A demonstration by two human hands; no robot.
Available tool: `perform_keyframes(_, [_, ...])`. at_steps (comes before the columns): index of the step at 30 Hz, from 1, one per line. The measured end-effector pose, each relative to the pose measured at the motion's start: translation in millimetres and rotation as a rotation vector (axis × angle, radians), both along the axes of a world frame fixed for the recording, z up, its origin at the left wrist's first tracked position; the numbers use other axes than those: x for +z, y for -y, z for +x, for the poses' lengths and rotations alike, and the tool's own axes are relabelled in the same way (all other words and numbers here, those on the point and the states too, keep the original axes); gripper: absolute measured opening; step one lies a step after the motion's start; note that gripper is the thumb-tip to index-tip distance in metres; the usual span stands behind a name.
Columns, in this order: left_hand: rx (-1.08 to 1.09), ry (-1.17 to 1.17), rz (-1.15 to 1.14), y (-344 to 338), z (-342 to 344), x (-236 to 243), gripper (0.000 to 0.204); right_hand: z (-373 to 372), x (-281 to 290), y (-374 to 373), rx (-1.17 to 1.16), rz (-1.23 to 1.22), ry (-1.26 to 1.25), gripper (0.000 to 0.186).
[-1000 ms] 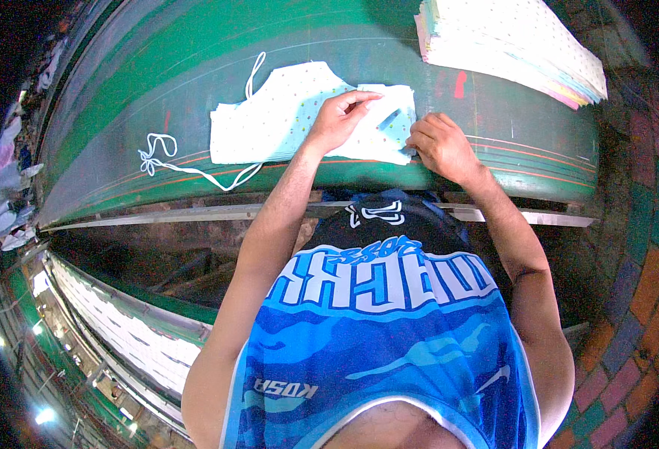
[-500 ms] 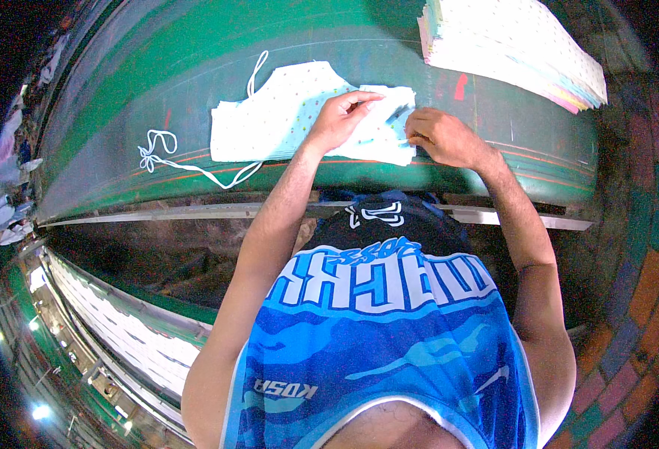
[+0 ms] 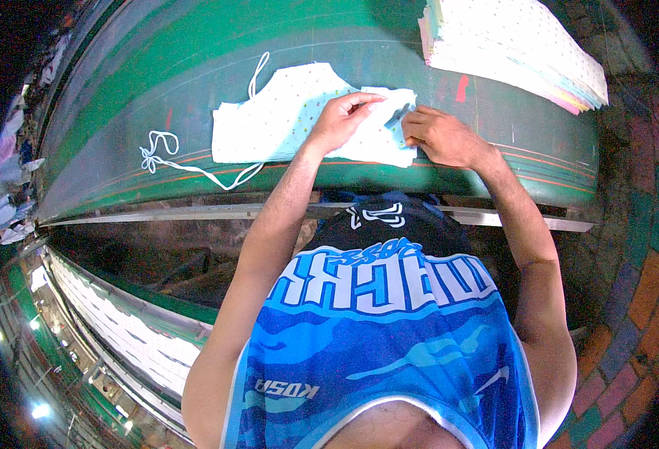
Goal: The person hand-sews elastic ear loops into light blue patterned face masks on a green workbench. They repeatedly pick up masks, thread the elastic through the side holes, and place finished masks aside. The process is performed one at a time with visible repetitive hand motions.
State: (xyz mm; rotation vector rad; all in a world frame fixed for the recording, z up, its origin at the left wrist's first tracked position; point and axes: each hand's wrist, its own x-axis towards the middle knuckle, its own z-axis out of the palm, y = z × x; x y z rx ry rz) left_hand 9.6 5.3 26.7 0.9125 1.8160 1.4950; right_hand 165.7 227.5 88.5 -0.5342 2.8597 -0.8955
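The white dotted apron (image 3: 269, 123) lies upper centre. My left hand (image 3: 337, 123) rests on it, grip indeterminable; my right hand (image 3: 441, 138) pinches its right side. Apparent step: folding. Next: align edges.

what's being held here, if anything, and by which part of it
The cloth: the right hand seems to pinch its right edge, though the grip is partly hidden. The left hand lies on it.
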Motion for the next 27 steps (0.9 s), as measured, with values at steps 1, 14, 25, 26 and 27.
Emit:
perform_keyframes(1, [0.001,-0.004,0.006,0.6,-0.4,-1.5,0.025,-0.2,-1.6,0.7,-0.003,-0.021,-0.059,0.011])
perform_keyframes(14, [-0.005,0.136,0.078,3.4,-2.5,-12.8,0.028,-30.6,-3.5,15.4,-0.185,0.117,-0.463,0.019])
perform_keyframes(25, [0.053,0.143,0.077,-0.1,3.5,-10.1,0.023,-57.9,-30.7,16.6,-0.196,0.229,-0.633,0.028])
perform_keyframes(26, [0.085,0.165,0.106,-1.5,3.6,-14.4,0.022,-59.5,-31.4,17.1,-0.202,0.225,-0.628,0.028])
perform_keyframes(27, [0.117,0.187,0.136,-2.2,3.0,-18.4,0.021,-61.5,-32.2,17.9,-0.208,0.221,-0.623,0.028])
